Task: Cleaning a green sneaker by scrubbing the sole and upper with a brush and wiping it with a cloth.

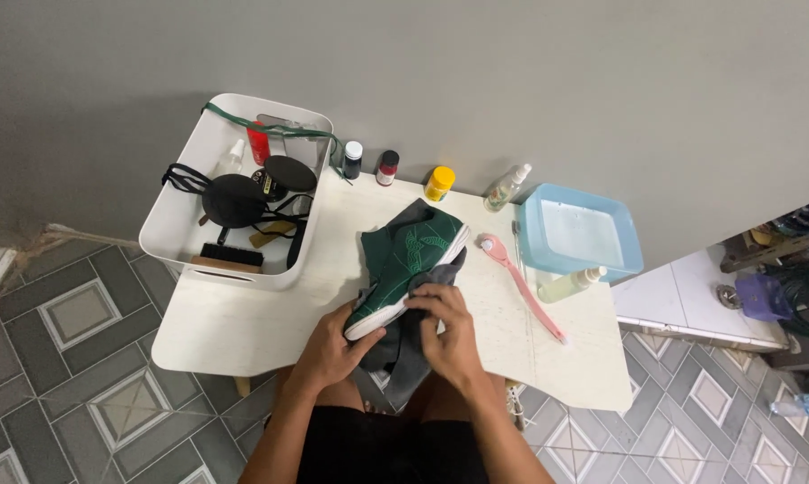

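1. Seated person at a small white surface [243, 332] w/ a dark green canvas sneaker with a white sole [409, 264] lying on its side near the front edge, atop a dark grey cloth [413, 345].
2. Left hand [333, 345] is clasped around the shoe's toe end, steadying it. Right hand [449, 332] presses a fold of the grey cloth against the white sole edge, fingers curled on the fabric.
3. Step in hand, by the look of it: wiping the sole w/ the cloth.
4. Next move likely calls for a firm grip at the toe & turning the shoe so the unwiped sole comes under the cloth.
5. Nearby: pink long-handled brush [521, 282] just right of the shoe; pale blue plastic basin [633, 255] at back right; white plastic tub of brushes & laces [167, 229] at left.
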